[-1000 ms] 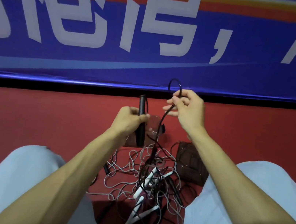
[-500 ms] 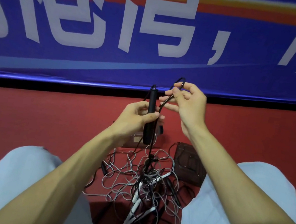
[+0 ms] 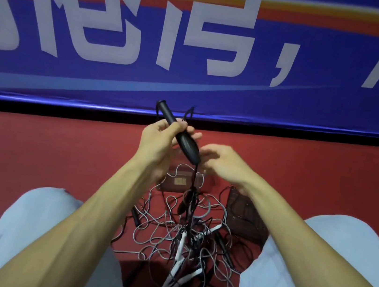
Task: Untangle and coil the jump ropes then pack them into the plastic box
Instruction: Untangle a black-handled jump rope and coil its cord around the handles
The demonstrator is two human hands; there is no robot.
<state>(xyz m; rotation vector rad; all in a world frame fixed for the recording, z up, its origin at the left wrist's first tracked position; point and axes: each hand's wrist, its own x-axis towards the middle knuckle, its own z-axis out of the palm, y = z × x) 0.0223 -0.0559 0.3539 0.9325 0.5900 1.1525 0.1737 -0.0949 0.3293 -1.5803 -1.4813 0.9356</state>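
My left hand (image 3: pixel 159 141) grips a black jump-rope handle (image 3: pixel 184 140), tilted with its top to the upper left. A short loop of black rope (image 3: pixel 189 113) sticks up behind that hand's fingers. From the handle's lower end a black rope (image 3: pixel 193 183) hangs down into the tangle of grey and black ropes (image 3: pixel 160 234) on the floor between my knees. White handles (image 3: pixel 180 250) lie in the tangle. My right hand (image 3: pixel 222 165) is blurred, just right of the handle's lower end, fingers loosely extended and holding nothing. The clear plastic box (image 3: pixel 178 181) lies behind the tangle.
A dark ribbed lid or tray (image 3: pixel 244 215) lies on the red floor (image 3: pixel 35 149) by my right knee. A blue banner wall (image 3: pixel 191 89) stands close behind the box. My knees in pale trousers (image 3: pixel 31 223) flank the pile.
My right hand let go of the rope loop and dropped to the right. My left hand rose and tilted the black handle, its top now leaning left.
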